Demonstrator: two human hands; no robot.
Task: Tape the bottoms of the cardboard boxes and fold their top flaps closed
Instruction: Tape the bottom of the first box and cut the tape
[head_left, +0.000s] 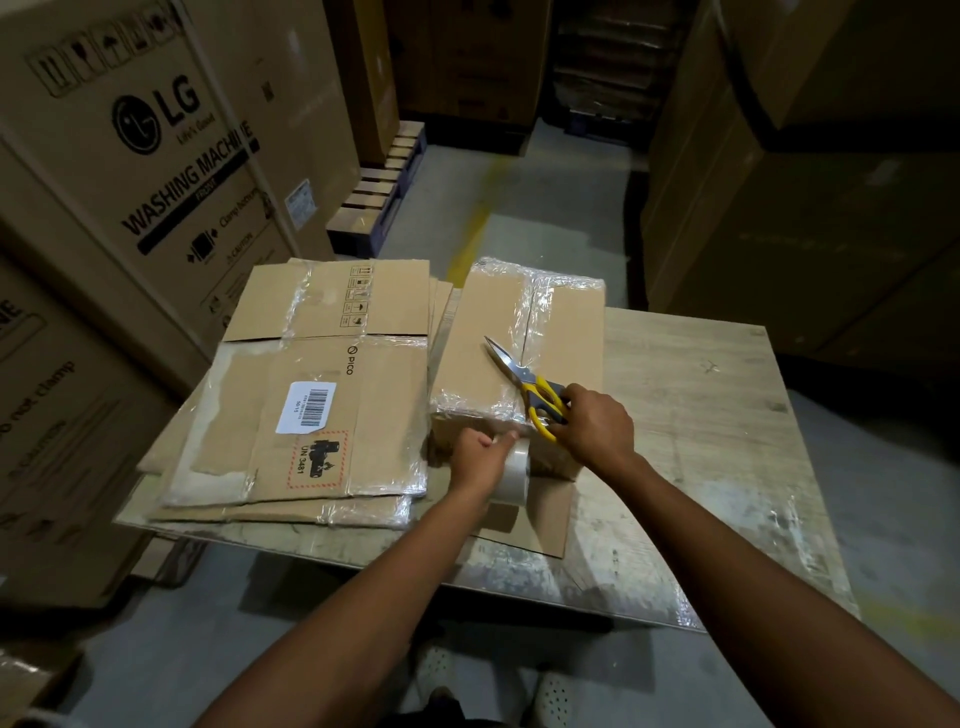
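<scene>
A built-up cardboard box (483, 343) stands bottom-up on the wooden table (717, 426), with clear tape shining along its centre seam and near edge. My left hand (480, 460) grips a roll of clear tape (514, 473) against the box's near side. My right hand (597, 426) holds yellow-handled scissors (524, 382) at the box's near edge, the blades open and pointing away over the top. One lower flap (540, 519) of the box lies flat on the table toward me.
A stack of flattened cardboard boxes (311, 395) lies on the table's left half, touching the built-up box. Big washing-machine cartons (135, 171) stand at the left, more cartons at the right, a pallet (379, 197) behind. My feet (441, 675) show below the table edge.
</scene>
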